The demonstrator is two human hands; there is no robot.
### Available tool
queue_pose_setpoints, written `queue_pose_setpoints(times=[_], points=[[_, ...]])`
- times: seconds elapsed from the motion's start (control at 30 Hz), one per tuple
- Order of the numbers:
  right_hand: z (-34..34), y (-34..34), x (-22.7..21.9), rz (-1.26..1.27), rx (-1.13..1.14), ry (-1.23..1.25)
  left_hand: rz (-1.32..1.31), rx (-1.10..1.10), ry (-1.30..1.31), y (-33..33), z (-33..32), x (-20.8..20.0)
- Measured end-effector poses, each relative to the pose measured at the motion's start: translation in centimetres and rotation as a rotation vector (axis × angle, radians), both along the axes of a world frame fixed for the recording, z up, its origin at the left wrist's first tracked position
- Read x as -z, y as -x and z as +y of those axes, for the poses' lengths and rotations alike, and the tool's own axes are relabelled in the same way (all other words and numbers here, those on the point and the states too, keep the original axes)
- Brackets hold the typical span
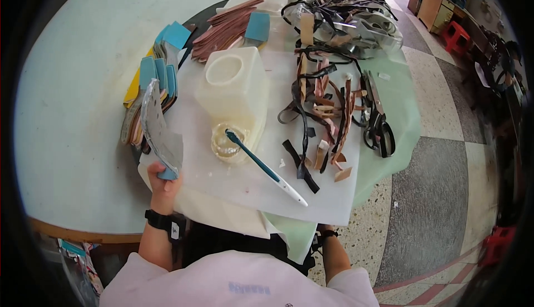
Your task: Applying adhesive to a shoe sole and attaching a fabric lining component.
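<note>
My left hand (163, 187) is closed around the lower end of a curved grey strip (153, 118), gripping it near its blue-green tip. The strip stands up from my fingers, to the left of a cloudy plastic jug (253, 79) lying on the white board. A toothbrush (267, 169) with a teal and white handle has its head in the jug's cut opening, which is coated with a whitish, glue-like residue. My right forearm (335, 257) comes in at the lower edge, but the board's front edge hides my right hand.
Stacked strips with blue ends (149, 73) lie at the left, and a fan of brown-pink strips (228, 29) lies behind the jug. Black-handled scissors (379, 118) rest right of scattered scraps (328, 118). A clear bin of dark trimmings (356, 18) stands at the back right.
</note>
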State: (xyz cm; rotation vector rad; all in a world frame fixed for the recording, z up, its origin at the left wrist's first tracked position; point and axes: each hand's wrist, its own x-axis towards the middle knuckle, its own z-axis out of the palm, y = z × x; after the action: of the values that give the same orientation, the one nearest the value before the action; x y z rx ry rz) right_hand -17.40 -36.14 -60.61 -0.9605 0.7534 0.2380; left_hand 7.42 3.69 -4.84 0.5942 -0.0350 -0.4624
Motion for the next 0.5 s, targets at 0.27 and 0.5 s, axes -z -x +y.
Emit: queue_pose_setpoints(times=[0.27,0.5], points=[[-1.8,0.0,-3.2,-0.134,-0.118,0.545,0.053,-0.083,0.1,0.7,0.5,0.4],[-1.3,-1.9,-6.5,-0.244,-0.216,1.017,0.022,-0.047,0.098,-0.3,-0.1,0.3]])
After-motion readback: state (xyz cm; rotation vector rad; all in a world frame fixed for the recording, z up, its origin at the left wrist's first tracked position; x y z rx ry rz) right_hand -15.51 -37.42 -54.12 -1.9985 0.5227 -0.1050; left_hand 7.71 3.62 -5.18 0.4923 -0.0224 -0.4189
